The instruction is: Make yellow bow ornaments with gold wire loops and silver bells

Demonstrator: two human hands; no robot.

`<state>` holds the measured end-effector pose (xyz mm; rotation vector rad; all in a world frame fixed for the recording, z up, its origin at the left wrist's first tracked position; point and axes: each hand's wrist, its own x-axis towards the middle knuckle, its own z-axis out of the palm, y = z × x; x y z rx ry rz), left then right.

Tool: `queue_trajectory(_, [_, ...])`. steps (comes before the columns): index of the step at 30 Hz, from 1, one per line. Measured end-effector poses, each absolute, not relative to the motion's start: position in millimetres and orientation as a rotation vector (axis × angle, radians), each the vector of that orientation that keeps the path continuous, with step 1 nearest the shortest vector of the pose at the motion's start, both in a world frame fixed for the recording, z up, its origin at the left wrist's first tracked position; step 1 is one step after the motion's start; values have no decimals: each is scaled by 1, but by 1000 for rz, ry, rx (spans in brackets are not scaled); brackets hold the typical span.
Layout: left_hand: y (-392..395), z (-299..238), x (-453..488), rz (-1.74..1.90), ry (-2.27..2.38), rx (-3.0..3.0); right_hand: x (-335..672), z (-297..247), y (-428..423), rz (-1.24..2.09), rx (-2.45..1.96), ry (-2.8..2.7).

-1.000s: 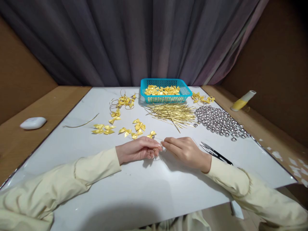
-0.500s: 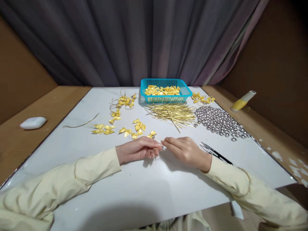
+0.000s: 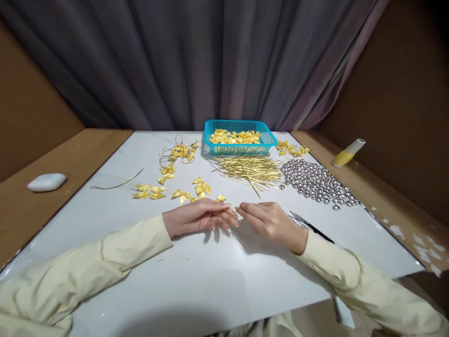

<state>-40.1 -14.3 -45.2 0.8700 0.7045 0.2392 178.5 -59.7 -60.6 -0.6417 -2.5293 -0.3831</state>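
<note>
Over the table (image 3: 206,285), the left hand (image 3: 198,216) has fingers apart; the right hand (image 3: 274,223) pinches gold wire (image 3: 233,213).

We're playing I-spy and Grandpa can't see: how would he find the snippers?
On the white table, find the right hand. Just beyond its wrist lie the snippers, partly hidden. They're long and mostly black, unlike the small round silver beads farther back.

At the fingers (image 3: 249,209), a thin wire (image 3: 232,214) was gold; beyond them, strips (image 3: 249,171) gleamed gold, bows (image 3: 202,188) yellow, a latticed basket (image 3: 242,146) turquoise; to their right, discs (image 3: 312,180) silver; beneath, the counter (image 3: 203,285) white.
</note>
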Motion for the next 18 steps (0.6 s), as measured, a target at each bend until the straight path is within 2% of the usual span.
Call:
queue_trajectory(4, [-10,-15,-45,285,818,1322,180,-60,-58,-387,-643,-2482])
queue_trajectory(9, [-3,-1,-54,420,1250,2019,181,-57,-54,-360,-660,-2362])
queue_trajectory(14, [5,-14,-53,205,1262,2237,187,-52,-43,-312,-727,-2301])
queue_trajectory(18, [10,-21,-44,190,1239,2308,194,-45,-31,-117,-820,-2321])
